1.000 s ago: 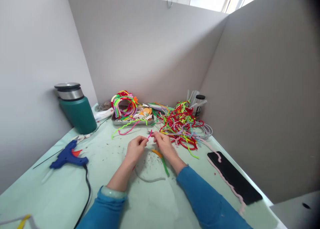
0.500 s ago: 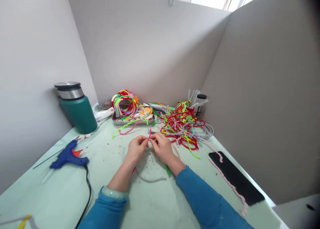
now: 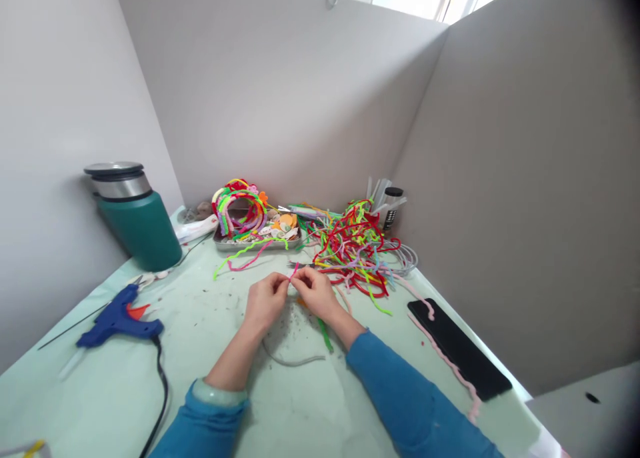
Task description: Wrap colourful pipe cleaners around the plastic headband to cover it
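Both hands meet over the middle of the table, fingertips pinched around a bright pink pipe cleaner (image 3: 295, 270). My left hand (image 3: 267, 301) is closed on it from the left, and my right hand (image 3: 316, 294) from the right. A short end of the pink piece sticks up between the fingers; the rest is hidden by the hands. Beneath my right wrist lies a green pipe cleaner (image 3: 325, 337). A grey pipe cleaner (image 3: 295, 363) curves over the table below the hands. Just beyond the fingertips, a dark metal tool shows only in part.
Left stand a green bottle (image 3: 143, 231) and a blue glue gun (image 3: 117, 318) with its cord. At the back, a metal tray (image 3: 257, 245) holds coiled pipe cleaners and small pieces. A tangled pipe cleaner heap (image 3: 355, 245) lies behind my right hand; a black phone (image 3: 460, 351) lies right.
The view has shifted slightly, so most things sit further left. My hands still pinch the pink pipe cleaner; its lower end no longer shows beside my left wrist.
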Action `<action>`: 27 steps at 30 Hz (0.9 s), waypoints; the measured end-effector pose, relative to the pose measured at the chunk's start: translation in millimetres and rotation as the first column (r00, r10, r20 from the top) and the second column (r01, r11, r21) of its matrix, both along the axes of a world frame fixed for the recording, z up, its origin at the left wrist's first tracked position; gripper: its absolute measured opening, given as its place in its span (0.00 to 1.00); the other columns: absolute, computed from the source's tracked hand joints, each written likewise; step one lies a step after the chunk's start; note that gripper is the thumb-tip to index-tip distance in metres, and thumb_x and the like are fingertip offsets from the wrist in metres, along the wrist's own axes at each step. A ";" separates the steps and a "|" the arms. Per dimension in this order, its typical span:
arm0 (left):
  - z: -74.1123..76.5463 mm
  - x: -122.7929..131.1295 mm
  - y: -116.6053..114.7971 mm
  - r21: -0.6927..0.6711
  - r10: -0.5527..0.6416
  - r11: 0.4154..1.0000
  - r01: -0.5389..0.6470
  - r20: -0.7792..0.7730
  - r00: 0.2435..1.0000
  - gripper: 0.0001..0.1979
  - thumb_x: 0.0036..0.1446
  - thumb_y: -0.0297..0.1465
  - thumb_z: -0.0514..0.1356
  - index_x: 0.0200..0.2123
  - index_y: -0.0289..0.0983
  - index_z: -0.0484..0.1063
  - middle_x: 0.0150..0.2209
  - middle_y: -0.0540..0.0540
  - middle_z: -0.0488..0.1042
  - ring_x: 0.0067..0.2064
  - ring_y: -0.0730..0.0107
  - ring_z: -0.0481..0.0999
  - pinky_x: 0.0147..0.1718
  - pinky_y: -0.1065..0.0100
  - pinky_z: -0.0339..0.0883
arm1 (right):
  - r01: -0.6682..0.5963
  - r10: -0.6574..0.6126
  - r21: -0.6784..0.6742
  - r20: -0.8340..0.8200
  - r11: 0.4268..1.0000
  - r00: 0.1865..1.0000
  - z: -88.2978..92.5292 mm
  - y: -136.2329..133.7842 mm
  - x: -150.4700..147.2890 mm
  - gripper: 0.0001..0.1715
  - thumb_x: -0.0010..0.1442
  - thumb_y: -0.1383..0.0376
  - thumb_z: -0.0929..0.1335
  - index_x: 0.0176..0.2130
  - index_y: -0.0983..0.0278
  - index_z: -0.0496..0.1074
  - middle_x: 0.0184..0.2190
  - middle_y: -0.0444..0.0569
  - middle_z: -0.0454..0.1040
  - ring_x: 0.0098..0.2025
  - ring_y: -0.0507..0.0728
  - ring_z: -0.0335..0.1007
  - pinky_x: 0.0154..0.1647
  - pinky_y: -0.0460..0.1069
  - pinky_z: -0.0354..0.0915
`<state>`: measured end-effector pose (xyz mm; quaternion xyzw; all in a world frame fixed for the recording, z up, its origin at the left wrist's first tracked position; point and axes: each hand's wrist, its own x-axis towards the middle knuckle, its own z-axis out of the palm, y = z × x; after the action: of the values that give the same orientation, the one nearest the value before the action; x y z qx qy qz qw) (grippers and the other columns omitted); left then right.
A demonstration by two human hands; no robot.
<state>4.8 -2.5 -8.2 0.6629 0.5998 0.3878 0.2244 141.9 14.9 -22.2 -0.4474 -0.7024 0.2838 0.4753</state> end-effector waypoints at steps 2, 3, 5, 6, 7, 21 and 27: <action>-4.2 -2.4 3.0 -0.015 0.019 1.000 -0.019 0.026 0.999 0.12 0.51 0.36 0.52 0.28 0.37 0.72 0.22 0.50 0.72 0.24 0.73 0.68 0.25 0.73 0.56 | 0.019 -0.023 0.053 0.074 0.998 0.997 7.8 -0.4 7.5 0.09 0.55 0.61 0.64 0.31 0.63 0.69 0.27 0.44 0.70 0.28 0.50 0.62 0.29 0.44 0.55; -6.2 -3.6 4.4 -0.028 0.028 0.999 -0.027 0.048 0.998 0.12 0.51 0.37 0.52 0.28 0.37 0.71 0.21 0.50 0.72 0.24 0.73 0.68 0.25 0.73 0.56 | 0.047 -0.056 0.071 0.122 0.996 0.991 12.4 -0.5 14.1 0.09 0.55 0.60 0.64 0.31 0.63 0.70 0.28 0.44 0.71 0.28 0.51 0.63 0.29 0.44 0.55; -9.4 -5.6 6.6 -0.072 0.055 0.996 -0.049 0.089 0.995 0.13 0.50 0.38 0.52 0.29 0.37 0.71 0.21 0.51 0.72 0.23 0.72 0.68 0.24 0.73 0.56 | 0.139 -0.152 0.067 0.264 0.988 0.953 20.7 -0.4 33.2 0.11 0.55 0.59 0.63 0.29 0.63 0.70 0.26 0.45 0.71 0.27 0.51 0.62 0.28 0.44 0.53; -10.3 -6.4 7.2 -0.081 0.066 0.995 -0.058 0.107 0.992 0.13 0.50 0.38 0.52 0.29 0.37 0.71 0.21 0.51 0.72 0.23 0.73 0.68 0.24 0.73 0.56 | 0.201 -0.207 0.055 0.357 0.978 0.911 23.9 -0.4 45.4 0.12 0.56 0.59 0.63 0.28 0.63 0.71 0.25 0.46 0.71 0.26 0.51 0.62 0.27 0.44 0.52; -10.5 -6.8 7.5 -0.088 0.070 0.994 -0.060 0.115 0.991 0.13 0.50 0.38 0.52 0.29 0.37 0.71 0.21 0.51 0.72 0.23 0.72 0.68 0.23 0.73 0.55 | 0.253 -0.243 0.041 0.466 0.967 0.851 26.1 -0.3 58.8 0.13 0.56 0.59 0.62 0.28 0.63 0.71 0.25 0.47 0.72 0.26 0.52 0.63 0.27 0.45 0.52; -6.9 -6.2 5.6 -0.061 0.042 0.998 -0.035 0.101 0.994 0.12 0.49 0.38 0.52 0.27 0.37 0.71 0.21 0.50 0.72 0.24 0.71 0.68 0.24 0.72 0.55 | 0.236 -0.099 -0.069 0.769 0.969 0.631 42.3 59.7 151.7 0.20 0.48 0.73 0.64 0.41 0.62 0.74 0.39 0.49 0.75 0.38 0.54 0.68 0.37 0.43 0.59; -8.2 -7.8 7.6 -0.101 0.062 0.994 -0.049 0.133 0.989 0.13 0.49 0.38 0.52 0.28 0.36 0.71 0.20 0.49 0.71 0.23 0.71 0.68 0.23 0.72 0.55 | 0.284 -0.149 -0.047 0.762 0.958 0.630 56.0 78.3 164.4 0.16 0.48 0.74 0.64 0.35 0.64 0.77 0.34 0.49 0.76 0.34 0.53 0.69 0.34 0.44 0.60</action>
<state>-3.0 5.1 -16.4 0.6061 0.6198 0.4083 0.2860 306.3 93.2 33.8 -0.6426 -0.7510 0.0702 0.1349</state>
